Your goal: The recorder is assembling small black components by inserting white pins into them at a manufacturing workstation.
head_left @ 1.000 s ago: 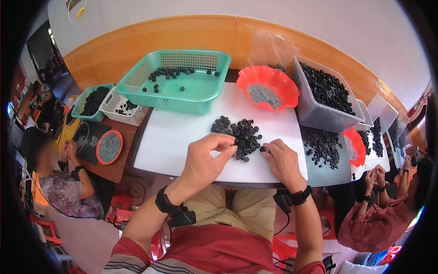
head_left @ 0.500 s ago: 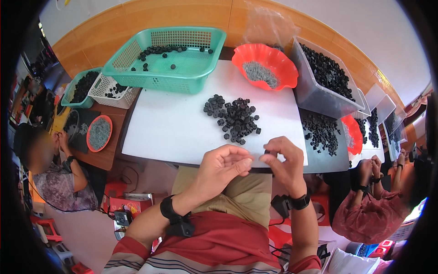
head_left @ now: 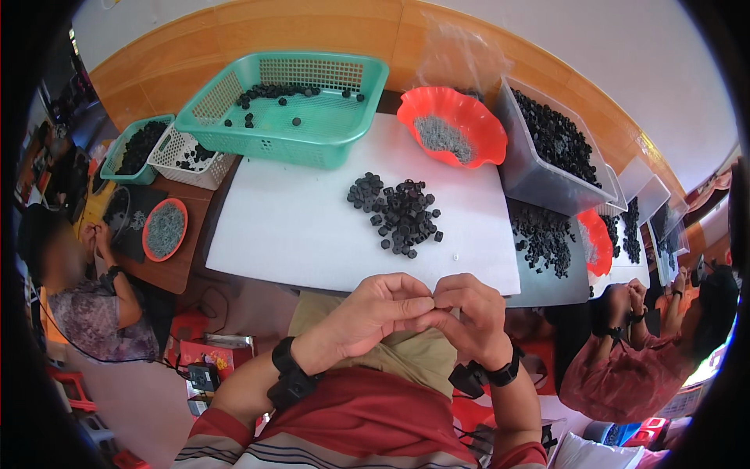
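Note:
My left hand [head_left: 384, 311] and my right hand [head_left: 471, 316] meet fingertip to fingertip just off the near edge of the white mat [head_left: 273, 211]. Both are closed in a pinch. The small black part seen in my right hand a moment before is now hidden by the fingers. Whatever my left fingertips grip is too small and covered to make out. Beyond the hands, a pile of small black knob-like parts [head_left: 406, 223] lies on the mat. One tiny pale piece [head_left: 456, 257] rests between the pile and my right hand.
A green basket [head_left: 289, 144] with black parts stands at the back left. A red scalloped bowl [head_left: 491, 137] holds thin grey metal pieces. A grey bin [head_left: 539, 176] full of black parts is at the back right. People work on both sides, with a red bowl [head_left: 185, 227] at left.
My hands have come together; they were apart, with the left fingers loosely curled and a black part showing in the right. Both now sit slightly lower in the picture.

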{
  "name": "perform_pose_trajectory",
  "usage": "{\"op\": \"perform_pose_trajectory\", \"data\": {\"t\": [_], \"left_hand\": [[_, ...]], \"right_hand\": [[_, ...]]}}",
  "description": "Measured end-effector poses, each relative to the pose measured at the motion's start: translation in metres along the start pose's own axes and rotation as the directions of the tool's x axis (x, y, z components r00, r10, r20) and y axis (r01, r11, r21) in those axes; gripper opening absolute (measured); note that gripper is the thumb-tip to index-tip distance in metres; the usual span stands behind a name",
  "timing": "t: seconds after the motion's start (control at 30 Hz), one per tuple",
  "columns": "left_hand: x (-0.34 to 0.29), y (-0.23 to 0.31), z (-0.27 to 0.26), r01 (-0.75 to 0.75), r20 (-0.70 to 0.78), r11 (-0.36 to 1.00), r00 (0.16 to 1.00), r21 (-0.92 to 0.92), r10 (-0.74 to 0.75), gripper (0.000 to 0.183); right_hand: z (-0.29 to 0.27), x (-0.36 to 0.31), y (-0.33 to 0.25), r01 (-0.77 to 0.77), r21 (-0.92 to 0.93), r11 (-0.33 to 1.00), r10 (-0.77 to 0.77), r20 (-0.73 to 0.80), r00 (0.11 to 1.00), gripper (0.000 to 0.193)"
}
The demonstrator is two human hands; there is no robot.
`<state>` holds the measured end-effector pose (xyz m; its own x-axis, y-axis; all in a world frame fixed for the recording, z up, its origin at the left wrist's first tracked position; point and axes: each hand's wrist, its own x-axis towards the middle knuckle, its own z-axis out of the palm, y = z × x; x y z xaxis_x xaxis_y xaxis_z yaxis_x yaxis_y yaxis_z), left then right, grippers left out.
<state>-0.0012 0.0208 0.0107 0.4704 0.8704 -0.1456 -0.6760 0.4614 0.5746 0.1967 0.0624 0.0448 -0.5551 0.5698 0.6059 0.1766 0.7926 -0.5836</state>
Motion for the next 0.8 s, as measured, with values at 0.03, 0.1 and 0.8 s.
{"op": "perform_pose_trajectory", "data": {"t": [0.03, 0.1, 0.8], "left_hand": [[0.0, 0.0, 0.0, -0.004, -0.026, 1.0, 1.0, -0.001, 0.004, 0.02], [0.0, 0.0, -0.004, -0.018, -0.03, 1.0, 0.999, 0.004, 0.019, 0.021], [-0.001, -0.003, -0.013, -0.146, -0.121, 0.913, 0.971, 0.381, 0.206, 0.023]], "right_hand": [[0.0, 0.001, -0.002, -0.024, 0.022, 0.999, 0.024, 0.014, 1.0, 0.029], [-0.001, 0.003, -0.003, -0.044, 0.038, 0.998, 0.043, 0.027, 0.999, 0.028], [-0.053, 0.17, 0.157, -0.189, -0.65, 0.736, 0.34, 0.113, 0.934, 0.017]]}}
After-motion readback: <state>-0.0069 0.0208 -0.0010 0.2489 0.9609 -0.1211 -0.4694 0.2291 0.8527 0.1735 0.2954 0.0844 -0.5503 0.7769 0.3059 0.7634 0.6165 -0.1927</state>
